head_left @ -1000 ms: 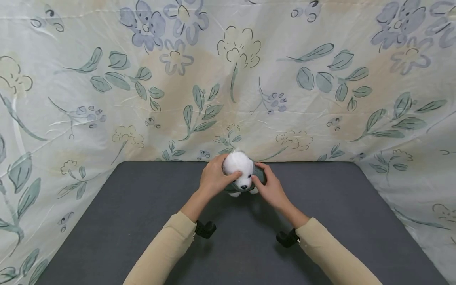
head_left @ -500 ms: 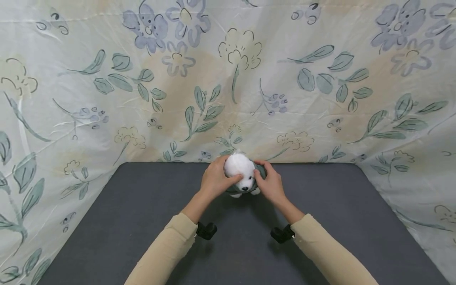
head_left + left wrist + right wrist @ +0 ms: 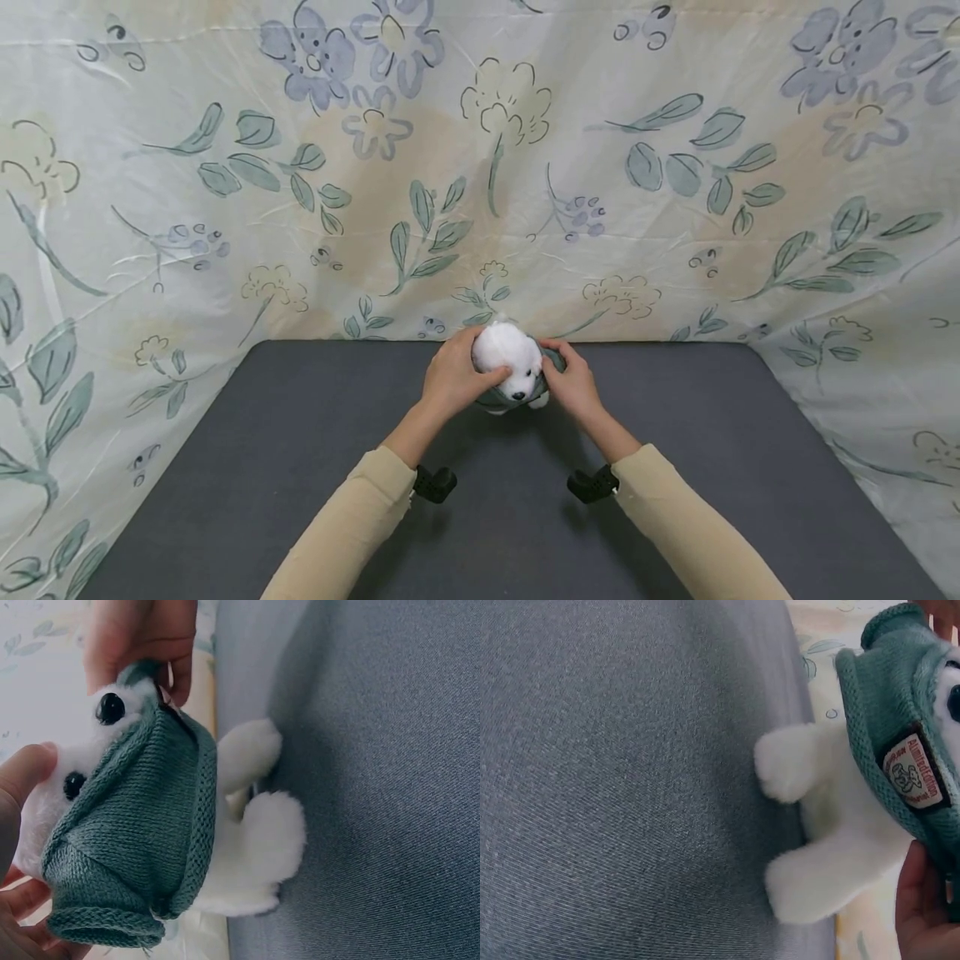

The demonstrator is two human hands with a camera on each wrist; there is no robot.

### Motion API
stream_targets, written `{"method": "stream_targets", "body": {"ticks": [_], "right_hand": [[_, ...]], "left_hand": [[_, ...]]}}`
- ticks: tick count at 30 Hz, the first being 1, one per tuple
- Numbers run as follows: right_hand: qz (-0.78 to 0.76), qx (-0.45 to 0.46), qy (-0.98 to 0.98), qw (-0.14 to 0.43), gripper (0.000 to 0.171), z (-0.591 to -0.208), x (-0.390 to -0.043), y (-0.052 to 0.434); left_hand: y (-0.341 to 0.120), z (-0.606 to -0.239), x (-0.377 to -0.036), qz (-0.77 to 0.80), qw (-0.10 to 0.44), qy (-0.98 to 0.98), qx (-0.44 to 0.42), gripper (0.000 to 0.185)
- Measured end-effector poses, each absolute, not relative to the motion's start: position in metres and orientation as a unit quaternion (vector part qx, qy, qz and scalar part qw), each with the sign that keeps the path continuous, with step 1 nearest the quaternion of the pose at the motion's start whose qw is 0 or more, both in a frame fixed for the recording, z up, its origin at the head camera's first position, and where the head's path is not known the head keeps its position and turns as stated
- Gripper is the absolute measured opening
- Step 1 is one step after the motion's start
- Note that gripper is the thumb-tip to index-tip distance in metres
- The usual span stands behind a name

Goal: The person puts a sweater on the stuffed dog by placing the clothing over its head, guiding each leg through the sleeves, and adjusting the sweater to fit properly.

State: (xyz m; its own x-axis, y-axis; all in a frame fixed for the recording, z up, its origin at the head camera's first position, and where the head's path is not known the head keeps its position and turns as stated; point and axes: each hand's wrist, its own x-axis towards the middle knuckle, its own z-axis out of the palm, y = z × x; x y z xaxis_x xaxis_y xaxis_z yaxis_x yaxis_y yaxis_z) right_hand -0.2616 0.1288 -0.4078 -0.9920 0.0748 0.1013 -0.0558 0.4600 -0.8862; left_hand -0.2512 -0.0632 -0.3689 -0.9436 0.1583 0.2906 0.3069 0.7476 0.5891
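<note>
Head view first: my right hand (image 3: pixel 573 385) has slid in closer on the bear (image 3: pixel 508 360) at the mat's (image 3: pixel 300 467) far edge; left hand (image 3: pixel 452 379) grips its head. Left wrist view: sweater (image 3: pixel 139 832) bunched over its face, so it's coming off. Right wrist view: my fingers pinch the knit.

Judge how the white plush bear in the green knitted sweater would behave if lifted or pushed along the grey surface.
The plush bear looks soft and fluffy, so it would probably squash and flop rather than stay stiff. It seems light for its size. Its rounded paws suggest it may tip when pushed. The knitted sweater, bunched over its face, likely stretches and slides over the fur rather than giving a firm hold.
</note>
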Motion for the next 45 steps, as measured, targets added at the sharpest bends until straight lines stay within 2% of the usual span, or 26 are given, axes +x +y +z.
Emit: {"method": "stream_targets", "body": {"ticks": [15, 20, 26, 36, 45], "right_hand": [[0.498, 0.001, -0.867, 0.039, 0.038, -0.426, -0.265, 0.134], [0.453, 0.043, -0.889, 0.055, 0.037, -0.417, -0.264, 0.145], [0.433, 0.137, -0.886, 0.089, 0.038, -0.398, -0.263, 0.153], [0.368, 0.291, -0.881, 0.055, 0.066, -0.373, -0.261, 0.145], [0.354, 0.316, -0.879, 0.032, 0.081, -0.375, -0.266, 0.133]], "left_hand": [[-0.063, -0.373, -0.252, -0.335, 0.118, -0.925, -0.134, 0.068], [-0.062, -0.372, -0.252, -0.336, 0.115, -0.925, -0.133, 0.068], [-0.061, -0.371, -0.251, -0.335, 0.12, -0.925, -0.137, 0.068], [-0.063, -0.371, -0.251, -0.344, 0.114, -0.92, -0.15, 0.068], [-0.064, -0.373, -0.253, -0.35, 0.114, -0.916, -0.157, 0.063]]}}
